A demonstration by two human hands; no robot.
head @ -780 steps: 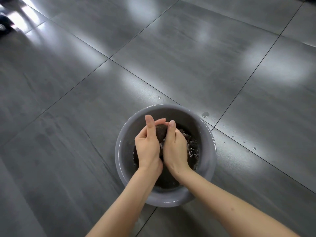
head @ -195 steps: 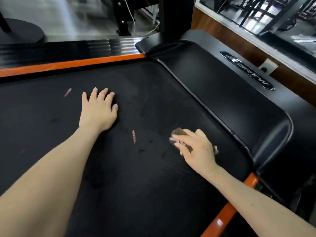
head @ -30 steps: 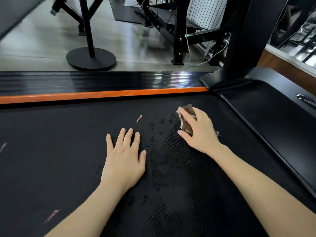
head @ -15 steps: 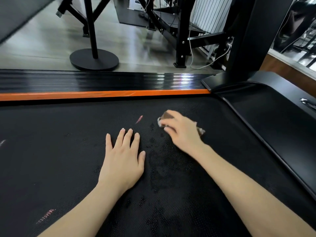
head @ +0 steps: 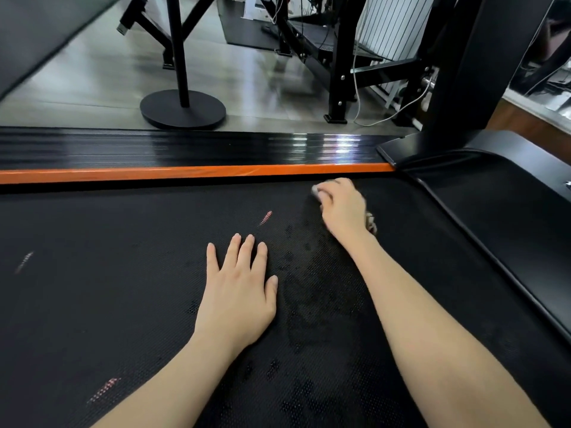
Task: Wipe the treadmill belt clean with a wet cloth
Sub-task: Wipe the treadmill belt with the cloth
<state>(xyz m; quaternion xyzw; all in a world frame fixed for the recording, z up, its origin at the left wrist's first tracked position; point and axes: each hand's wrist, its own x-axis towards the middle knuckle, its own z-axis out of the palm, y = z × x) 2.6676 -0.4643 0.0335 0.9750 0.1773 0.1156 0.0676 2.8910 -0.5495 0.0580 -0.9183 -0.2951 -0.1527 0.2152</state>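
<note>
Black treadmill belt [head: 123, 273] runs lengthwise leftward from the right grip [head: 341, 208], curled round the wet cloth [head: 370, 222] beside the orange rail [head: 185, 173]; the left grip [head: 238, 288] rests spread flat, nearer.

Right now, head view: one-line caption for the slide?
Right hand holds a cloth against the treadmill belt near the orange rail; left hand rests flat on the belt.
</note>
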